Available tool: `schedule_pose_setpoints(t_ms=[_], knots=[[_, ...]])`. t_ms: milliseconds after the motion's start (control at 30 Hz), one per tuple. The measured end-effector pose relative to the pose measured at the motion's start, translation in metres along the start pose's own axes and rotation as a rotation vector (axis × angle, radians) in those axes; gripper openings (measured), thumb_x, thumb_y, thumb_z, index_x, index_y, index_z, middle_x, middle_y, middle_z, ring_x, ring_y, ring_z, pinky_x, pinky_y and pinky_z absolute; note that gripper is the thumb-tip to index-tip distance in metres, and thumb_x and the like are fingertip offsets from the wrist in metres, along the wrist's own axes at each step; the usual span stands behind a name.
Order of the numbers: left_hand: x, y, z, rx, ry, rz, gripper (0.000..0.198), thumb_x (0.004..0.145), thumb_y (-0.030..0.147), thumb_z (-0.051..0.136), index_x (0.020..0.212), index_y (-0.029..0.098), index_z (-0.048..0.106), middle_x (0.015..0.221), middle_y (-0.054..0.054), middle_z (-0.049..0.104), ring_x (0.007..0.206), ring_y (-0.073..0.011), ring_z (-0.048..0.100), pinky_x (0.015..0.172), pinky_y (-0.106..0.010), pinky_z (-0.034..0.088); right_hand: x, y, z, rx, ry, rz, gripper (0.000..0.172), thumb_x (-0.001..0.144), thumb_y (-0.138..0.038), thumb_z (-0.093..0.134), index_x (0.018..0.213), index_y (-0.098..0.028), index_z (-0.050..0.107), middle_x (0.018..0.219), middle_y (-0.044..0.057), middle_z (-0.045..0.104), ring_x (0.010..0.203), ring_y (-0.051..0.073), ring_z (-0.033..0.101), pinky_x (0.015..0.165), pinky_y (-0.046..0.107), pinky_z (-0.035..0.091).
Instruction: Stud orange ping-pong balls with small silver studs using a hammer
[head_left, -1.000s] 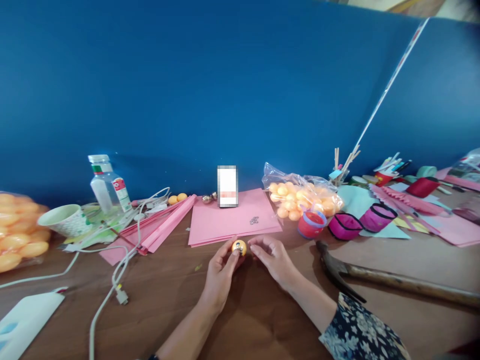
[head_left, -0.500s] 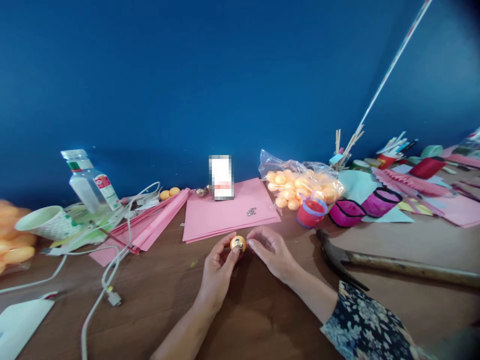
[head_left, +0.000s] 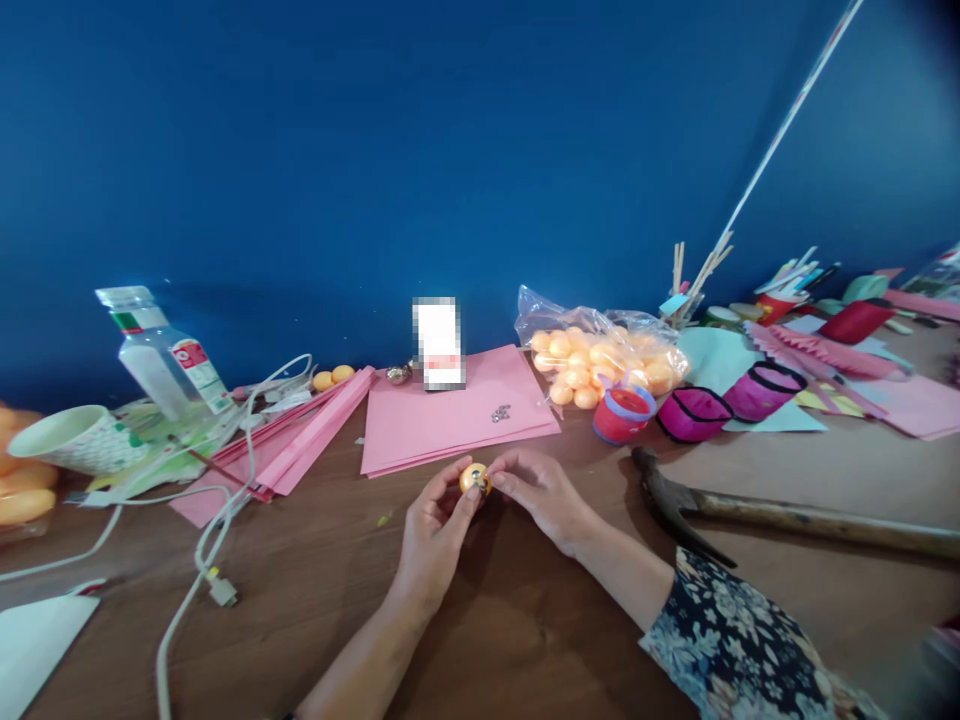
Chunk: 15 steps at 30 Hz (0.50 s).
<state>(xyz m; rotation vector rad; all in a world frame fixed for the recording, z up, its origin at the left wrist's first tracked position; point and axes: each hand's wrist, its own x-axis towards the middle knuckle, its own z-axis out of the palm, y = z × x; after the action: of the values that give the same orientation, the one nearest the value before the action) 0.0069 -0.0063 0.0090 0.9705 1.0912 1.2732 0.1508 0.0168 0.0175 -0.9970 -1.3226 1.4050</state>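
My left hand (head_left: 433, 525) pinches a small orange ball (head_left: 474, 478) with a silvery bit on its face, holding it just above the wooden table (head_left: 480, 640). My right hand (head_left: 541, 494) has its fingertips curled against the ball's right side. Just beyond the ball lies a stack of pink paper sheets (head_left: 450, 420) with a few tiny silvery bits (head_left: 500, 412) on it.
A hammer (head_left: 780, 515) lies to the right. Behind are a plastic bag of orange balls (head_left: 600, 365), a red cup (head_left: 624, 413), magenta paper cups (head_left: 694, 413), a bottle (head_left: 161, 352), a paper cup (head_left: 71, 438), white cables (head_left: 210, 520), and folded pink paper (head_left: 300, 440).
The view has shifted a little, so everything sits slightly further left and higher. My right fingertips have closed in onto the ball; my left hand keeps its hold.
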Motion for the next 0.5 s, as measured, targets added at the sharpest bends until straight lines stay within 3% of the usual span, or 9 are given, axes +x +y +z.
schedule_pose_setpoints(t_ms=[500], knots=[[-0.0006,0.0019,-0.0008,0.026,-0.007,0.027,0.047,0.067,0.028,0.065,0.112,0.019,0.055,0.103,-0.006,0.065,0.091,-0.0195,0.060,0.084,-0.032,0.047,-0.0001,-0.0028,-0.0011,0.026,-0.014,0.077,0.020,0.071,-0.035,0.062,0.075,-0.015,0.059,0.072,0.001,0.061,0.066,0.011,0.053,0.059,0.023,0.042]])
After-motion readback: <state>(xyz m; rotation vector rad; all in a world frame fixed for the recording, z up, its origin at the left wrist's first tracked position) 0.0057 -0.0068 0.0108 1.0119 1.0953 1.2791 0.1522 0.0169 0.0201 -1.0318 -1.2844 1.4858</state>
